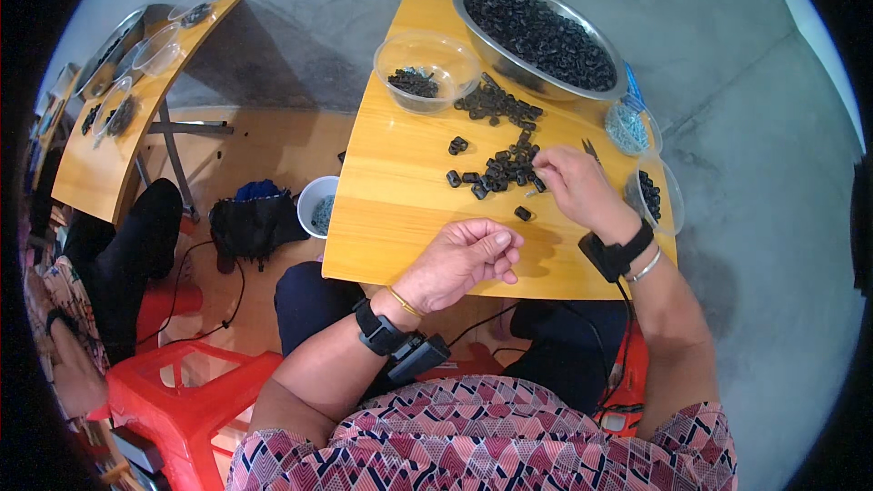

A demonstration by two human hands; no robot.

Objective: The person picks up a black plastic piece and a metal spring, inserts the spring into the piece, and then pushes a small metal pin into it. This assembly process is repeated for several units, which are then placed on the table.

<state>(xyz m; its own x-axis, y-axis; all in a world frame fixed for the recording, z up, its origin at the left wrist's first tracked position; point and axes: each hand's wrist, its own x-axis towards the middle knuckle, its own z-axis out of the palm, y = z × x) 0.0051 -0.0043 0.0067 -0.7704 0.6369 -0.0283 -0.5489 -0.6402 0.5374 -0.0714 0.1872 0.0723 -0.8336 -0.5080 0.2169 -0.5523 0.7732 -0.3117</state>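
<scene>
black parts (497, 172): loose pile, middle of your yellow table (382, 227) | your right hand (567, 180): at pile's right side, fingertips narrow, can't tell if holding | your left hand (468, 257): near front edge, fingers curled, contents can't tell | behind pile: clear tub (462, 75), steel basin (520, 78)

"What's on the yellow wood-grain table (391, 209) around the right hand (575, 184)?"

"Loose black cylindrical pieces (498, 169) at its left; a second cluster of black pieces (511, 111) farther ahead."

"Beyond those?"

"A clear plastic bowl (451, 65), with a steel basin (511, 64) to its right."

"Right of that hand?"

"Two clear tubs (671, 195) by the edge."

"Near the left hand (468, 256)?"

"One lone black cylinder (523, 214), between both hands."
</scene>
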